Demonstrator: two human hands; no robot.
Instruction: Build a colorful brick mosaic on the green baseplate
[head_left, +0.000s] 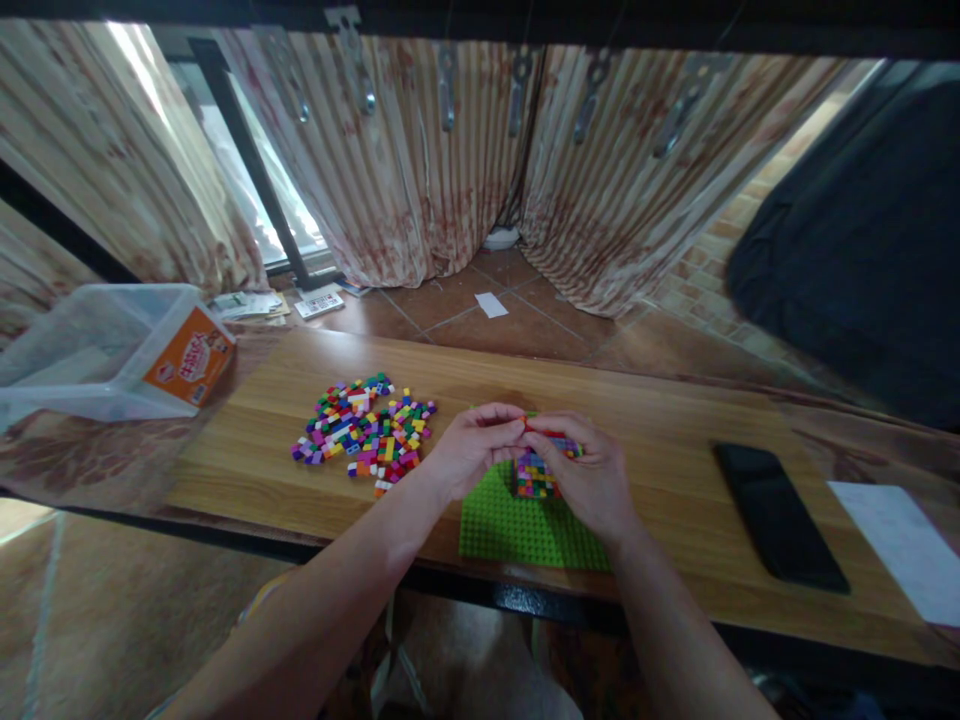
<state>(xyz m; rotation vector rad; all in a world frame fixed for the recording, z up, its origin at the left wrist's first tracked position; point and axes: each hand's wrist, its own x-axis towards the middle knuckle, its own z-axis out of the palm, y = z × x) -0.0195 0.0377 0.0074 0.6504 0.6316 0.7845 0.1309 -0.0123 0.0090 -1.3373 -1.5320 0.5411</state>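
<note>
On my feed, left hand and right hand meet at the far edge of the multicolored brick build. Left thumb and fingers are drawn together; can't tell if they pinch a brick. Right hand curls over the build's right side, thumb toward the left fingertips; can't tell if it's clamped. Build is on the green baseplate, near edge of the wooden surface. I've got loose bricks heaped left of the plate, black phone-like slab well right.
</note>
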